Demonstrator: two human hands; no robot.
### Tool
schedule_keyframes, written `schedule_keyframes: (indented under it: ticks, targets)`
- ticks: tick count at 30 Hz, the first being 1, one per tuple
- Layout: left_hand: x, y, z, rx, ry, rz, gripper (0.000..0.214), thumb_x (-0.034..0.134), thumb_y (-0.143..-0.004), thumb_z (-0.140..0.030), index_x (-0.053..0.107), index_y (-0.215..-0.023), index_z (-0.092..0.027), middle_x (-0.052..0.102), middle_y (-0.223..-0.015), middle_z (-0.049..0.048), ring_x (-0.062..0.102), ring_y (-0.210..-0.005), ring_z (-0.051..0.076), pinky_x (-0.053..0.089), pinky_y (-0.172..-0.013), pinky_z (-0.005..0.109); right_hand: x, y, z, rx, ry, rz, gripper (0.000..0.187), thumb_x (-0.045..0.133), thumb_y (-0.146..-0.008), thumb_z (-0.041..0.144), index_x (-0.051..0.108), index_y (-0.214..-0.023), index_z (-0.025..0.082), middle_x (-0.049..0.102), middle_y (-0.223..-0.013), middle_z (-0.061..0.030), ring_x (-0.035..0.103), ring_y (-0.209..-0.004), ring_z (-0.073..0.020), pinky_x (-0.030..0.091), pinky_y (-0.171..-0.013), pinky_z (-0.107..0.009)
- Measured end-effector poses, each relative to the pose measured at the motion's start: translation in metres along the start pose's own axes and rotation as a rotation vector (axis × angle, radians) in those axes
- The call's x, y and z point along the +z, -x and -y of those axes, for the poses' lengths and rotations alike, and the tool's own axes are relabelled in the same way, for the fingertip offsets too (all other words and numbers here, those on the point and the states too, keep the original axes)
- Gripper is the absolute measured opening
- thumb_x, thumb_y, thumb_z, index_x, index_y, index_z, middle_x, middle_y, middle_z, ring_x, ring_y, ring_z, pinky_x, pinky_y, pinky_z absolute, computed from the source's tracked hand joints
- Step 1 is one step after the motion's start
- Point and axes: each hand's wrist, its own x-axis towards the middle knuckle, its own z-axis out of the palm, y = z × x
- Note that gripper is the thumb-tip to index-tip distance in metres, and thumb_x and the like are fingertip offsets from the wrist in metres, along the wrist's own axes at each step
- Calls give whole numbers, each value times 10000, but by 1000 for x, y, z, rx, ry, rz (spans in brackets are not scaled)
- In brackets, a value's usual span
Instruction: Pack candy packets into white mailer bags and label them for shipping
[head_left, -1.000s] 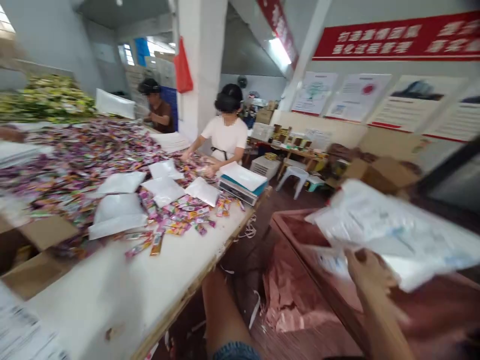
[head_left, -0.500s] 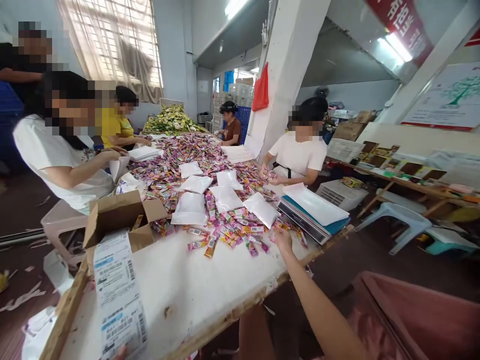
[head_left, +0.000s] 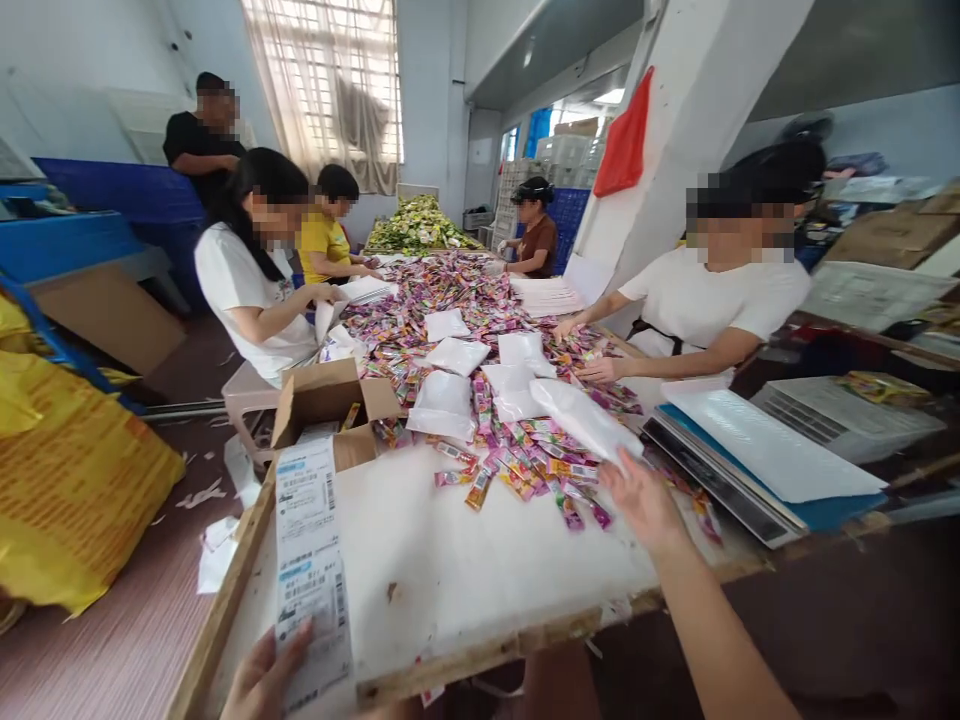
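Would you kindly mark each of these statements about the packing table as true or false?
1. The left hand holds the near end of a strip of shipping labels. True.
2. The right hand grips a pair of scissors. False: it is open and holds nothing, with its fingertips at the edge of a white pouch.
3. The cardboard box on the table stands with its flaps open. True.
4. The weighing scale sits to the left of the cardboard box. False: it is at the right edge of the table.
5. The colourful sachets are all packed inside the box. False: most lie loose across the table.
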Motion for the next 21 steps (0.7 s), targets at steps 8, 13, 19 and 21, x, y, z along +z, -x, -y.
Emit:
schedule_keyframes:
  ticks: [8,13,19,21]
  targets:
    - [4,42,-49,189,134,89,720,781,-656,-279,479,-1310,-280,753,-1033,33,700,-933,267,598,-647,275,41,165,-124,-97,1078,472,433,507,-814,493,519,-500,196,545,-515,-36,527,-626,-220,407,-655,-351]
    - [9,56,-46,267,22,236,351,729,-722,-276,702,-1069,-226,763,-992,44,697,-898,261,562,-772,336,75,176,-89,-468,1244,366,261,625,-779,402,635,-937,194,659,-859,-86,593,-849,-281,417,-805,-427]
    - [27,68,-35,356,-344,516,165,660,-786,-306,781,-832,-202,765,-747,38,670,-739,217,501,-776,313,137,214,-58,-558,737,855,398,535,-864,178,462,-1244,269,636,-1079,-34,589,-968,-175,471,-823,-291]
    - [27,71,-37,269,-162,551,271,627,-800,-386,761,-912,-178,762,-764,51,671,-768,221,500,-787,320,149,225,-65,-677,716,870,238,469,-887,115,557,-1063,249,653,-976,-28,584,-921,-174,465,-793,-290]
